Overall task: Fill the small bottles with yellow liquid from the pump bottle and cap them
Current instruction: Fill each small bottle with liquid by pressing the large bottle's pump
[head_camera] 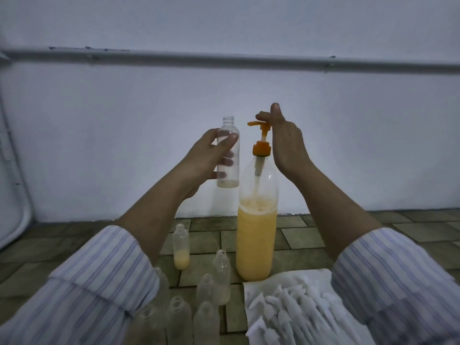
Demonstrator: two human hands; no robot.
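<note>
My left hand (204, 158) grips a small clear bottle (228, 153) upright, uncapped, just left of the pump spout, with only a trace of liquid at its bottom. A tall clear pump bottle (257, 235) about half full of yellow liquid stands on the tiled floor. Its orange pump head (260, 125) is raised, spout pointing left. My right hand (283, 140) rests its fingers on top of the pump head, thumb up. One small bottle (181, 247) on the floor holds some yellow liquid.
Several empty small bottles (206, 292) stand in a group at the front centre. A white cloth (293, 307) at the front right carries several white caps. A white wall with a grey rail (224, 58) rises behind. A white frame (15, 195) stands at the left.
</note>
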